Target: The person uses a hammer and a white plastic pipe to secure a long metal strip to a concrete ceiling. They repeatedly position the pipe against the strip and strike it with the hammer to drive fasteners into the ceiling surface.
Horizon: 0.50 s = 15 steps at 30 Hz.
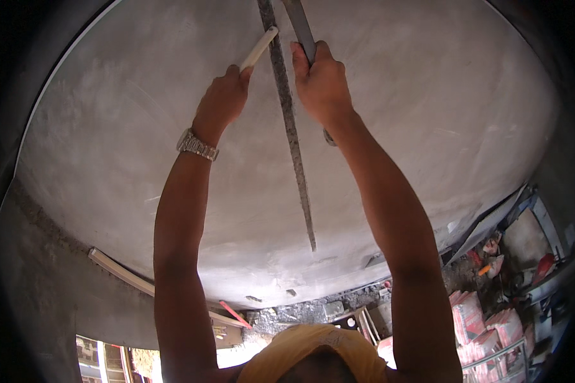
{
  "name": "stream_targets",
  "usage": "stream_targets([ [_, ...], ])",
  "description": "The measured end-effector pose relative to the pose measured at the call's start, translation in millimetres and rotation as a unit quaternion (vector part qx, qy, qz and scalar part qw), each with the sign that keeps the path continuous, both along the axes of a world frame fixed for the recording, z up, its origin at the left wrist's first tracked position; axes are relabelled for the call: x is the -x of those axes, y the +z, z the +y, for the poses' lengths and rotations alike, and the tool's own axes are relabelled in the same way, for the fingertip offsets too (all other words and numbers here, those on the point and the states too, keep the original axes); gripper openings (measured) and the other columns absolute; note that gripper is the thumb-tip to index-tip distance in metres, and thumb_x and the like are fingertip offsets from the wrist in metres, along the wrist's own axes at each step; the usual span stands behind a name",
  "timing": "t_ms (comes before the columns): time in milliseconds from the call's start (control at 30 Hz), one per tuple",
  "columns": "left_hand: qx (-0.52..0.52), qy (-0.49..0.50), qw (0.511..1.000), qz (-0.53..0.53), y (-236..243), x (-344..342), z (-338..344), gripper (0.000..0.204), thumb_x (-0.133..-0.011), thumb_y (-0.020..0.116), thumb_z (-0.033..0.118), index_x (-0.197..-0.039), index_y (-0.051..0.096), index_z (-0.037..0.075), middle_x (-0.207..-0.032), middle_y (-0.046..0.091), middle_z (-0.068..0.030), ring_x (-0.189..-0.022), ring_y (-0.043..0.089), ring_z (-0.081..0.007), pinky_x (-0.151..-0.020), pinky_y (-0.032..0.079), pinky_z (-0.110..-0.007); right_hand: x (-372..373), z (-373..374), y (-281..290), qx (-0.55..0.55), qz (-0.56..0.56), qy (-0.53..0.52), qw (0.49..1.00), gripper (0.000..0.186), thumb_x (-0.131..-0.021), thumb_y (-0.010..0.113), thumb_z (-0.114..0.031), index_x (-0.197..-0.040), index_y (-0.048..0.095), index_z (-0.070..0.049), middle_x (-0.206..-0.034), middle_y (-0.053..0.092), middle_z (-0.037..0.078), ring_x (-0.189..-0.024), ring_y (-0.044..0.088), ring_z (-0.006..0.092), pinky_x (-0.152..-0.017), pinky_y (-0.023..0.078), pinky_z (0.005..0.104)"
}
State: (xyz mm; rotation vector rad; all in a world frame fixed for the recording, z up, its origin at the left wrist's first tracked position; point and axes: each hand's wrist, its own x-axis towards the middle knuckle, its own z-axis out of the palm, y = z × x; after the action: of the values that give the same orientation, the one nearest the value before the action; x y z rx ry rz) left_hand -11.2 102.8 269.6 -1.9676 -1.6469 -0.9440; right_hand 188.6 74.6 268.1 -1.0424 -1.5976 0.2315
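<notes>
A long dark groove is cut into the grey plastered wall and narrows toward its lower end. My left hand, with a metal watch at the wrist, is closed around a short off-white pipe. That pipe leans up and right, its tip overlapping the groove. On the groove's other side, my right hand grips a tool with a flat grey handle. The tool's upper end is cut off by the picture's edge, so its kind is not visible. A dark rounded piece shows beside my right wrist, in line with the handle.
Pink-and-white sacks are stacked at the lower right, beside a metal frame and mixed clutter. A pale strip runs along the lower left. Rubble and a red bar lie by the wall's foot.
</notes>
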Motion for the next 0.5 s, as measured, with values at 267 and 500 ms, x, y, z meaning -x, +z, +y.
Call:
stream_targets([
  [267,-0.009,0.016,1.0,-0.013,-5,6,14,0.049,-0.106,0.036,0.044,-0.102,0.055,0.0,-0.079,0.066,-0.0266,-0.074,0.066,-0.0461,-0.061,0.051,-0.054,2,-1,12,-0.032,0.022,0.002,0.999,0.046,-0.101,0.05,-0.039,-0.096,0.062,0.005,-0.082,0.068,0.027,-0.081,0.068,0.0461,-0.07,0.056,0.0516],
  [500,0.097,-0.037,0.984,-0.146,-2,-4,2,0.049,-0.106,0.036,0.042,-0.106,0.056,-0.002,-0.093,0.067,-0.0295,-0.092,0.065,-0.0478,-0.077,0.05,-0.055,-7,13,-16,-0.006,-0.078,0.012,0.997,0.044,-0.098,0.054,-0.044,-0.091,0.056,-0.001,-0.075,0.067,0.022,-0.072,0.067,0.0451,-0.063,0.053,0.0526],
])
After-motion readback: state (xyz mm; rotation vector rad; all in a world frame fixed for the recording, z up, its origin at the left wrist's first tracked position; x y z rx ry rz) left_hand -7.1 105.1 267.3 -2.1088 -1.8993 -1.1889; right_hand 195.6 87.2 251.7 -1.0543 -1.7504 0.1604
